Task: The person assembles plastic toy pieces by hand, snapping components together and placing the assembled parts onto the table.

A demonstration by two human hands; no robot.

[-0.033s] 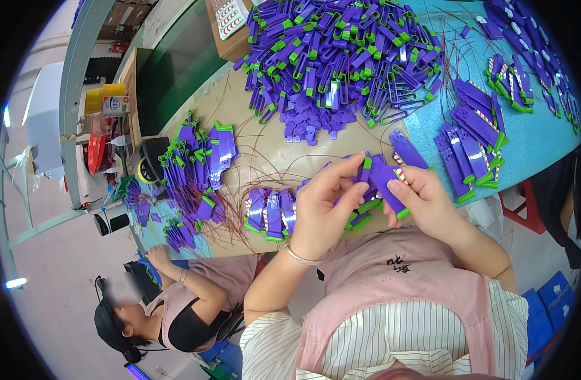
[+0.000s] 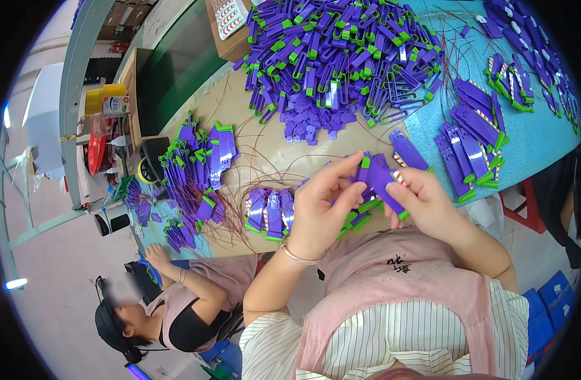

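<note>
My left hand (image 2: 322, 209) pinches a narrow purple plastic piece with a green end (image 2: 365, 163) between thumb and fingers. Closed on a wider flat purple plastic piece (image 2: 384, 182) is my right hand (image 2: 424, 197); its thumb lies near a red-and-white striped strip (image 2: 398, 178) at the edge. The two pieces are held close together above the table's front edge, and whether they touch I cannot tell. Below and behind my left hand lies a row of purple pieces with green ends (image 2: 273, 215), partly hidden by the hand. A single striped purple piece (image 2: 409, 152) rests just beyond my right hand.
A big heap of purple-and-green clips (image 2: 347, 57) covers the far middle, with small purple chips (image 2: 315, 117) before it. Finished-looking striped pieces (image 2: 461, 155) lie on the blue mat at right. Wired pieces (image 2: 198, 158) lie left, near a seated co-worker (image 2: 195, 297).
The flat purple piece in my right hand has tilted slightly, and my right fingers have shifted a little on it. My left hand stays nearly in place.
</note>
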